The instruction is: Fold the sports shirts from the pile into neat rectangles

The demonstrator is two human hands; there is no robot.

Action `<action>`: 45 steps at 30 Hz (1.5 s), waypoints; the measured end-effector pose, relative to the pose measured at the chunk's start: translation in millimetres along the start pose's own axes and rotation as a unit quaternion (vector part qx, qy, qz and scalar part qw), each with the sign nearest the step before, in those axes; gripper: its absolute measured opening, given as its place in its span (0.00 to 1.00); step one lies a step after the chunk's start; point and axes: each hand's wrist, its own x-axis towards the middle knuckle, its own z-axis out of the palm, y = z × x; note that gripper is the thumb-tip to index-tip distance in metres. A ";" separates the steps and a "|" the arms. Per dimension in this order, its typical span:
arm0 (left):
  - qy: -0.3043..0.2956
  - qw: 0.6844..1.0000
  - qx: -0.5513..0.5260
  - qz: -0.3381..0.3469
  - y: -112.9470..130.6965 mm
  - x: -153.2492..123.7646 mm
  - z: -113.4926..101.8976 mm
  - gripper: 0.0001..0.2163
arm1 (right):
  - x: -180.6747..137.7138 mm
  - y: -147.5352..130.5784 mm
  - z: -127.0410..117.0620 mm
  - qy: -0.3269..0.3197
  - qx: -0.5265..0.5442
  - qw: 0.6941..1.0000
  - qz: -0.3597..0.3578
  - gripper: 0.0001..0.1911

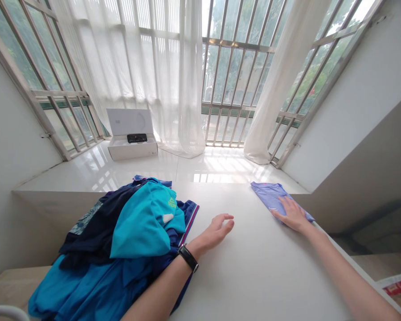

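My right hand point(292, 215) lies flat with spread fingers on a folded lavender garment point(265, 192) at the right of the white table point(240, 276). Over the table's middle is my left hand point(218, 228), fingers loosely bent and apart from the thumb, holding nothing. A black band circles that wrist. Left of it rises a loose heap of clothes: a turquoise garment point(140, 227) with a small yellow-green logo on top, a dark navy garment point(90, 232) beside it, and a blue garment point(87, 290) below. Navy fabric with a red and white stripe point(190, 223) sticks out from the heap near my left wrist.
On the tiled window ledge point(200, 167) stands an open white box point(132, 150) holding a black object point(137, 138). Sheer curtains point(137, 67) hang before barred windows. A red and white package point(399, 290) shows at lower right, and a white curved bar point(6, 312) at lower left.
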 end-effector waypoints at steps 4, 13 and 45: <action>0.006 1.000 0.013 -0.020 0.1 0.5 0.7 0.28 | -3.8 -68.0 -21.2 0.169 0.153 0.970 -0.087 0.33; -0.033 0.982 0.186 0.019 13.1 -9.3 7.7 0.24 | -47.7 -180.3 4.8 0.172 0.304 0.892 -0.287 0.17; 0.101 0.853 0.510 0.039 74.7 -56.0 84.6 0.11 | -102.0 -191.5 -51.5 -0.470 0.683 0.538 -0.155 0.31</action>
